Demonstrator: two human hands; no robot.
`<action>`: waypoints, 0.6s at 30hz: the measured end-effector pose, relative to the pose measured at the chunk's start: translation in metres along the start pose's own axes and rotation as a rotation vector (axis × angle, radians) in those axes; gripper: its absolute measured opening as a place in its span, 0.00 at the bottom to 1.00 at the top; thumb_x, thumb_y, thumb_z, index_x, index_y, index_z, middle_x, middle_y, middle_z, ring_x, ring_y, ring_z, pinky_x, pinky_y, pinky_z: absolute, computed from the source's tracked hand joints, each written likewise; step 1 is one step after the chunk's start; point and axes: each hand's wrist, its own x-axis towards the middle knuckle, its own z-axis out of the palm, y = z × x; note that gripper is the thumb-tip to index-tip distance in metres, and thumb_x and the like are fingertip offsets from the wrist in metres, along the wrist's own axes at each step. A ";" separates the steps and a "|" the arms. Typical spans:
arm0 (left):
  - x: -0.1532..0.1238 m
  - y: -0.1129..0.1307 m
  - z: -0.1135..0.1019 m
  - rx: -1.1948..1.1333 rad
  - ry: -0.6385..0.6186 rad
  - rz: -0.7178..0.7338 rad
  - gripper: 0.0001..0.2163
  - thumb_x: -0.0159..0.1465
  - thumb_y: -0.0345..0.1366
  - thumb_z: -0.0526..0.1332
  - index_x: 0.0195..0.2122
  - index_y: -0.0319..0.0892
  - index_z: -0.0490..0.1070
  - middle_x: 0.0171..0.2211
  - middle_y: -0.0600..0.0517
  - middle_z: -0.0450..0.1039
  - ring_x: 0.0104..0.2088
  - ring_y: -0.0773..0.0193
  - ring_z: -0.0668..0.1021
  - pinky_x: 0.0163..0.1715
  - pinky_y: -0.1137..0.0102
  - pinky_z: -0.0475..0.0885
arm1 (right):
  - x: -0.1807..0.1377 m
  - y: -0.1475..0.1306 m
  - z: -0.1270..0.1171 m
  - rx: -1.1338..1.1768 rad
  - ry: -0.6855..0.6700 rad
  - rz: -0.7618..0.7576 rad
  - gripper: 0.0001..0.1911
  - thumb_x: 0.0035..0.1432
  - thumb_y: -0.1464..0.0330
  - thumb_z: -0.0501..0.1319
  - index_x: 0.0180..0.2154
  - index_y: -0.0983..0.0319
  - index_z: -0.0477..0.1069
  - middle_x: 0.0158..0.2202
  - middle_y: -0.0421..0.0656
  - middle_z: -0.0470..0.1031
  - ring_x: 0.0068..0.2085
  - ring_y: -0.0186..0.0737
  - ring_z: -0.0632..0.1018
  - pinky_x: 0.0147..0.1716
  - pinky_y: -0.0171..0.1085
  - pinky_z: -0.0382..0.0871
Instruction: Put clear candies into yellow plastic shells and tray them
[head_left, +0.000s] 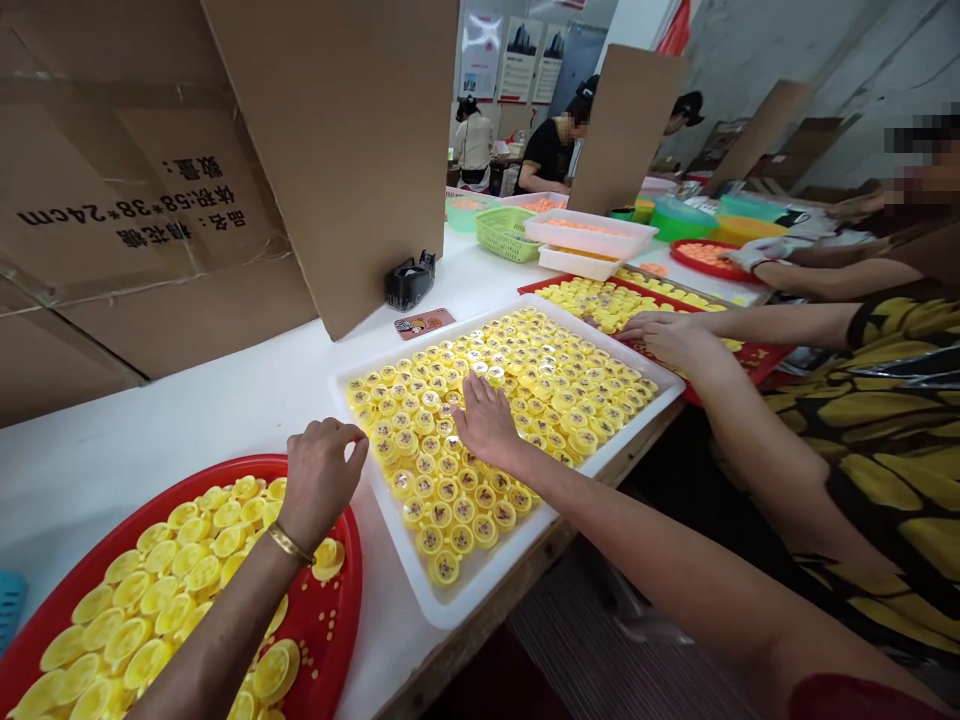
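Note:
My left hand [319,480] hovers over the right rim of a red tray [341,600] filled with several yellow caps [142,610]. Its fingers are curled together; whether they hold anything is hidden. A gold bangle sits on that wrist. My right hand [486,420] lies on the yellow caps with small inserts [540,375] that fill a white tray [457,600], fingers stretched forward and spread.
A co-worker's hand [664,332] rests on another red tray [757,357] of yellow caps to the right. Cardboard dividers [352,130] stand behind. A black tape dispenser [410,280], a card [424,322], a green basket [506,232] and white trays [589,235] lie farther back.

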 end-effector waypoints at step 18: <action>-0.086 -0.043 -0.020 -0.227 0.208 -0.046 0.08 0.63 0.34 0.57 0.30 0.42 0.75 0.33 0.47 0.76 0.38 0.55 0.75 0.43 0.59 0.68 | -0.004 -0.022 -0.010 -0.044 0.086 -0.057 0.31 0.66 0.63 0.40 0.64 0.75 0.50 0.68 0.57 0.47 0.68 0.53 0.49 0.63 0.57 0.43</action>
